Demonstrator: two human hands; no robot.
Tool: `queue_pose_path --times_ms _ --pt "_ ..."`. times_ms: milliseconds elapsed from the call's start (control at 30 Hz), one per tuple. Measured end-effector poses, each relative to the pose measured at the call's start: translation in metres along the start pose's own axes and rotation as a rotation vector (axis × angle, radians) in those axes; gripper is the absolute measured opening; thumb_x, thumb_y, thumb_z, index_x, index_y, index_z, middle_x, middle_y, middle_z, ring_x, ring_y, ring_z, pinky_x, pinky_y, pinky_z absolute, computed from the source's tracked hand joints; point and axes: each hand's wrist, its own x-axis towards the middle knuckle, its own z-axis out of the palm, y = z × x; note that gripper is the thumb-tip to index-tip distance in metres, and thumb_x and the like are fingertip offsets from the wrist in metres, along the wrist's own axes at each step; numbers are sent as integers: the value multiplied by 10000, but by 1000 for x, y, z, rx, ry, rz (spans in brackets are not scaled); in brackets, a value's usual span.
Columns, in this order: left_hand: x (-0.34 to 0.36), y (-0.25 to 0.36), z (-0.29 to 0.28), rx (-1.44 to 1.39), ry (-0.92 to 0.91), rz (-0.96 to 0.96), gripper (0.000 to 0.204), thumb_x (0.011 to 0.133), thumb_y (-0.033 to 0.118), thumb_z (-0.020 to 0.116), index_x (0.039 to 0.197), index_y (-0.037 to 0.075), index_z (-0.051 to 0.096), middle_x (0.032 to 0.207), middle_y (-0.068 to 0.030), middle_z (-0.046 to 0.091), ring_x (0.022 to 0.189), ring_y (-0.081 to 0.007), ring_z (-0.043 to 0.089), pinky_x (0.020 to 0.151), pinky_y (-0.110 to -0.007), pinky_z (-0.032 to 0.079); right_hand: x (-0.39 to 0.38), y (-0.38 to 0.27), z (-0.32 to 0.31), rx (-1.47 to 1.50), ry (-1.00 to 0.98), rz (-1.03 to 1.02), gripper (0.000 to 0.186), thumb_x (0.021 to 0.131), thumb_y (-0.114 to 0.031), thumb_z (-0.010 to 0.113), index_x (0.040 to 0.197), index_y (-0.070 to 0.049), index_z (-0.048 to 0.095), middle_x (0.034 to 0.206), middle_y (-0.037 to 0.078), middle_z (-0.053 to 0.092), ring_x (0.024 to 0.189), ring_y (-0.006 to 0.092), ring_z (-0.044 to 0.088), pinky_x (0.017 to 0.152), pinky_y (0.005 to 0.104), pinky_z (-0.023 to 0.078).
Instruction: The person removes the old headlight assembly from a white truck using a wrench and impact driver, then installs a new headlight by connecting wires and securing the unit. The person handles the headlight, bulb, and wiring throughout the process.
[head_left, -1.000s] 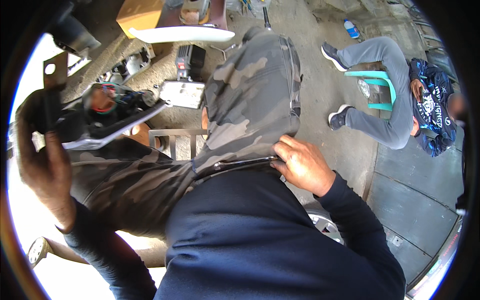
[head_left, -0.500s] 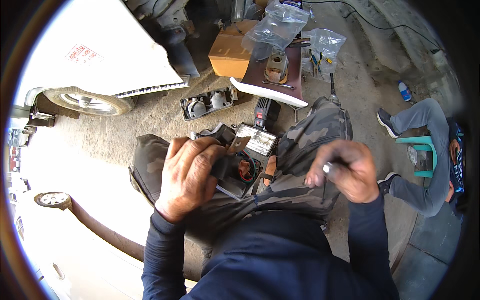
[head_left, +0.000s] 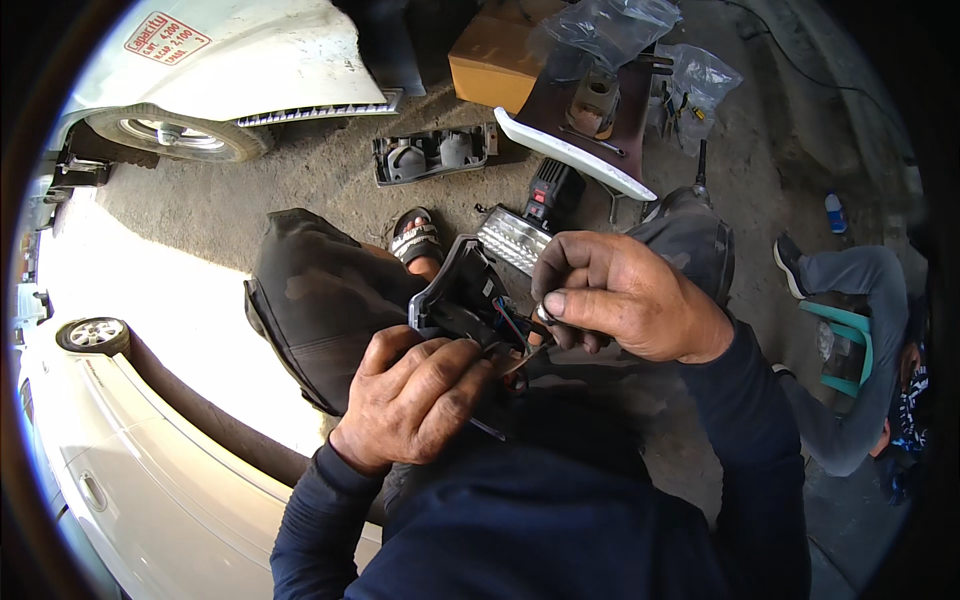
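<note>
On my lap rests a black lamp housing (head_left: 460, 285) with a silvery rim, and red and blue wires (head_left: 512, 325) show inside it. My left hand (head_left: 415, 400) is closed at the near edge of the housing. A thin, flat brownish piece (head_left: 525, 362) sticks out from its fingertips, partly hidden. Just right of the wires, my right hand (head_left: 625, 300) pinches a small silvery metal piece (head_left: 544, 313) between thumb and forefinger. Its exact kind is too small to make out. The two hands are close together but apart.
A headlight unit (head_left: 435, 155) lies on the ground ahead, near a work light (head_left: 515, 238) and a black battery tool (head_left: 550, 190). Beyond stand a cardboard box (head_left: 490, 80) and a brown board (head_left: 635, 120) with parts. Vehicles flank the left; a person sits right on a green stool (head_left: 850, 320).
My right hand has swung left and down to the lamp housing with the small metal piece. My left hand has lowered with the brownish piece. The view has shifted.
</note>
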Motion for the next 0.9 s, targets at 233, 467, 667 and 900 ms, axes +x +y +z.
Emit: queue_pose_path --times_ms 233,467,667,900 --pt "1 5 -4 20 -47 -58 375 830 146 740 1192 68 678 1274 -123 712 875 -175 706 795 -337 488 2 12 -1 37 -78 30 169 1034 -137 678 1133 -7 640 952 39 667 719 85 616 603 233 510" --pt "5 8 -5 5 -64 -65 362 818 166 739 1162 104 646 1190 -93 711 835 -169 684 782 -348 487 -3 19 2 294 33 24 190 1051 -172 661 1162 -21 626 965 62 663 746 93 634 545 210 479" --pt "12 13 2 -5 -41 -75 331 819 166 738 1135 108 658 1166 -84 712 806 -156 664 749 -347 475 -10 23 0 425 17 49 176 1073 -182 660 1166 -33 648 892 31 682 718 64 636 553 208 476" --pt "16 11 5 -25 -9 -69 391 756 109 784 1122 45 661 1107 -125 731 752 -198 665 707 -364 447 -30 42 -3 280 203 -7 191 1066 -173 672 1133 6 683 926 69 706 691 78 642 536 202 457"
